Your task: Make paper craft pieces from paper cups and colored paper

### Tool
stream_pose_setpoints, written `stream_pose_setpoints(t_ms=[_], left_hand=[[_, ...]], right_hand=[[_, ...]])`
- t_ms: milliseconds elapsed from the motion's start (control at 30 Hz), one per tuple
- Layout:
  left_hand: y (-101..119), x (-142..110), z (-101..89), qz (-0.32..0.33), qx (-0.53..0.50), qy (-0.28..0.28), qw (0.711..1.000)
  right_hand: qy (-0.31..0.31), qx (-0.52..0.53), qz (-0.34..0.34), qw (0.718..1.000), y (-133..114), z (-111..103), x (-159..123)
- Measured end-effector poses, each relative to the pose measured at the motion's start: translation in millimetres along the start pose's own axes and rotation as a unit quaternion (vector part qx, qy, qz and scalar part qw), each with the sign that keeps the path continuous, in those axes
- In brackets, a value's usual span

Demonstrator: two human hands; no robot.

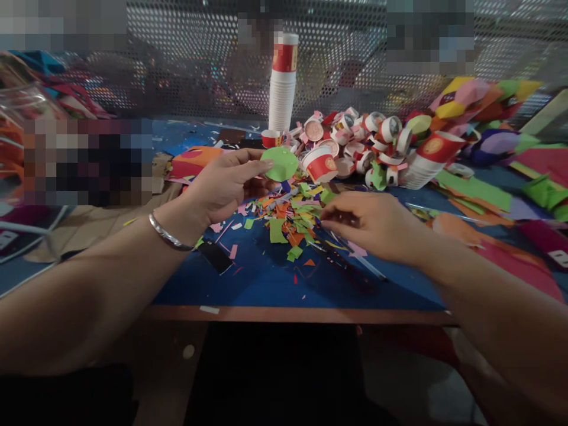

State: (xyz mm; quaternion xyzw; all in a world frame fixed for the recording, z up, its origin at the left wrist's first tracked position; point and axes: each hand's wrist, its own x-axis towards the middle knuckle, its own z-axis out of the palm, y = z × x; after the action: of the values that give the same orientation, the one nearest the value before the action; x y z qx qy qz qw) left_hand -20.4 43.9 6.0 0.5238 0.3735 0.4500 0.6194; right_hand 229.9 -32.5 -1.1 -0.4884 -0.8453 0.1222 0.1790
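Note:
My left hand is raised over the blue table, fingers pinched on a round green paper disc. A silver bangle circles that wrist. My right hand lies low on the table with its fingers curled at the edge of a heap of coloured paper scraps. What it grips is hidden; thin scissor-like blades stick out from under it towards the near edge.
A tall stack of white and red paper cups stands at the back before a perforated metal screen. Cut cup pieces are heaped to its right, beside coloured paper sheets. Cardboard lies at left.

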Motion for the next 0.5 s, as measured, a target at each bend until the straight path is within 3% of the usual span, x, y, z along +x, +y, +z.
stream_pose_setpoints(t_ms=[167, 500], left_hand=[[6.5, -9.2, -4.4, -0.014, 0.042, 0.003, 0.999], [-10.5, -14.7, -24.7, -0.018, 0.032, 0.011, 0.999]], right_hand=[[-0.036, 0.025, -0.029, 0.999, -3.0, 6.8, 18.5], [-0.138, 0.069, -0.112, 0.982, -11.5, 19.1, 18.9]])
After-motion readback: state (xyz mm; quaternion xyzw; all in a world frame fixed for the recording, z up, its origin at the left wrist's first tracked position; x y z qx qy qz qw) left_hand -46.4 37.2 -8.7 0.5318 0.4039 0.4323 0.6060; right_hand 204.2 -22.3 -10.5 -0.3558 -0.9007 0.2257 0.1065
